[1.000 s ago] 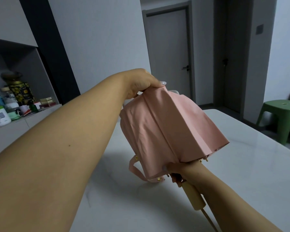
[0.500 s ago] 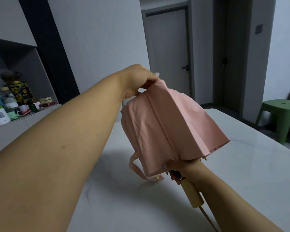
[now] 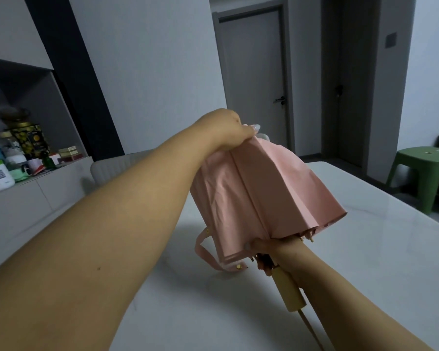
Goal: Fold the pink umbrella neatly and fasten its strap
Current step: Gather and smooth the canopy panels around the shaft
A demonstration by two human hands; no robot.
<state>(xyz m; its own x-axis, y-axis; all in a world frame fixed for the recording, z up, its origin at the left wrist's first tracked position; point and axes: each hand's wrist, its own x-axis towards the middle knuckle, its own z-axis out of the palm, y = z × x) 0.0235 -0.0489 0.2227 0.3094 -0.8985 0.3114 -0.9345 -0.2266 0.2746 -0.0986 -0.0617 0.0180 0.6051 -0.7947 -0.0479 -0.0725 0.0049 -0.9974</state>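
Umbrella [image 3: 261, 193] held in the air over the white table [image 3: 365, 249], tilted, top end away and up to the left, handle [image 3: 290, 291] toward the camera; canopy collapsed but loose, pleats flaring at the lower rim. Left hand [image 3: 228, 133] curled over the top end, gripping bunched fabric; fingers mostly hidden behind the cloth, only one pale nail shows, umbrella tip hard to make out, a small pale bit just past the hand. Right hand [image 3: 271, 249] clamped round the shaft where canopy rim meets handle; fingers partly tucked under the fabric, thumb tip on the pink edge. Strap [image 3: 208, 252] hangs loose in a loop off the left lower side, unfastened, gold snap [image 3: 238, 267] at its end near the rim. Cord from the handle end runs down and is hidden by the right forearm. Both forearms cut off by the frame bottom. Grey chair back [image 3: 112, 168] behind the left arm, mostly hidden. Shelf with jars [image 3: 23, 145] at left, dim, labels unreadable. Green stool [image 3: 426, 171] at right, cut off by the frame edge
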